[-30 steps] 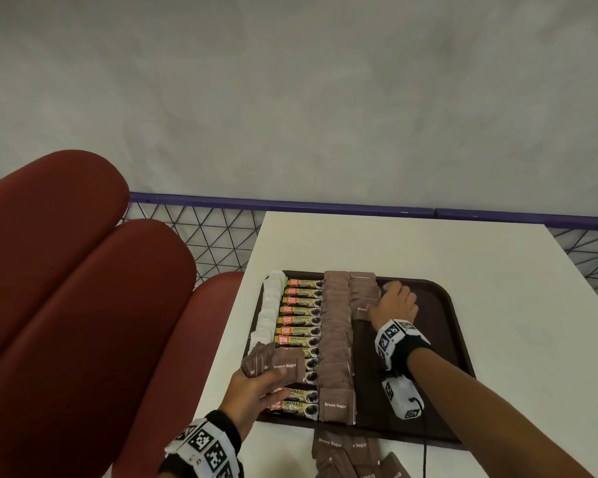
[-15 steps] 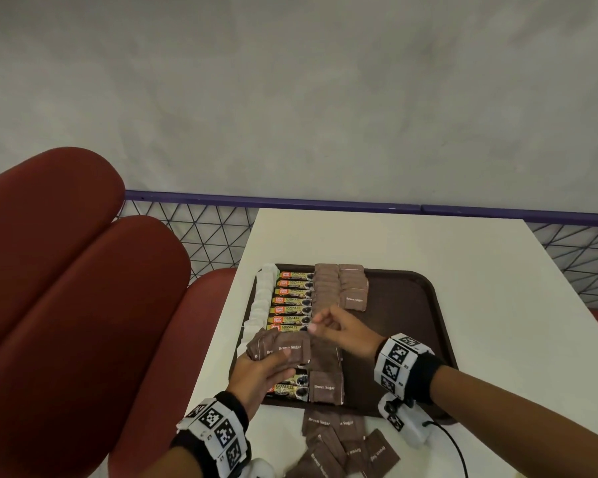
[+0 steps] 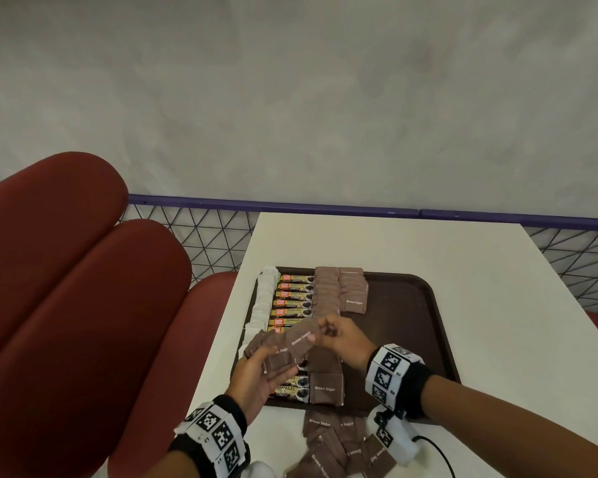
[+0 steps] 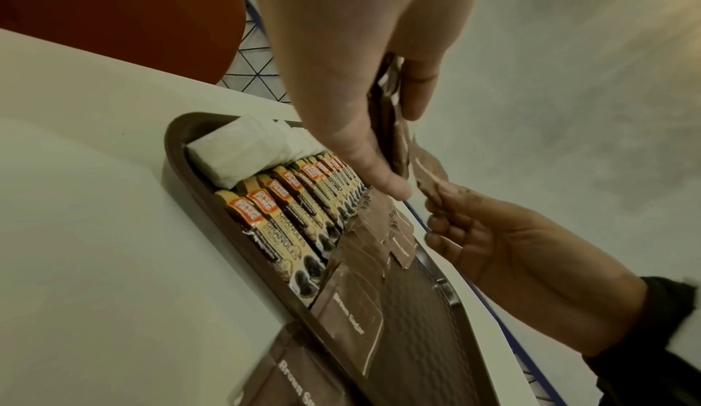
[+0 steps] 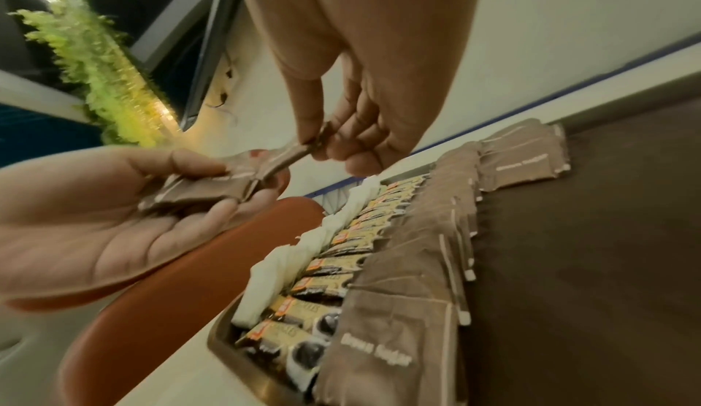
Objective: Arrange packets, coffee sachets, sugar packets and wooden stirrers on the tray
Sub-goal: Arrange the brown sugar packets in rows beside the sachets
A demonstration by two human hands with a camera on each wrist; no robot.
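A dark brown tray (image 3: 415,326) lies on the white table (image 3: 394,243). On it run a column of white packets (image 3: 263,301), a column of coffee sachets (image 3: 292,298), a full column of brown sugar packets (image 3: 325,298) and a short second column (image 3: 353,294). My left hand (image 3: 256,370) holds a fanned stack of brown sugar packets (image 3: 277,355) above the tray's near left corner. My right hand (image 3: 342,338) pinches one brown sugar packet (image 3: 302,336) at the top of that stack, seen too in the right wrist view (image 5: 288,156). No wooden stirrers show.
Several loose brown sugar packets (image 3: 339,446) lie on the table in front of the tray. Red padded seat backs (image 3: 66,288) stand at the left. A purple rail (image 3: 359,208) with wire mesh runs behind the table. The tray's right half is bare.
My right hand has come back from the short far column to the stack in my left hand and now pinches one packet there. My left hand has stayed about in place.
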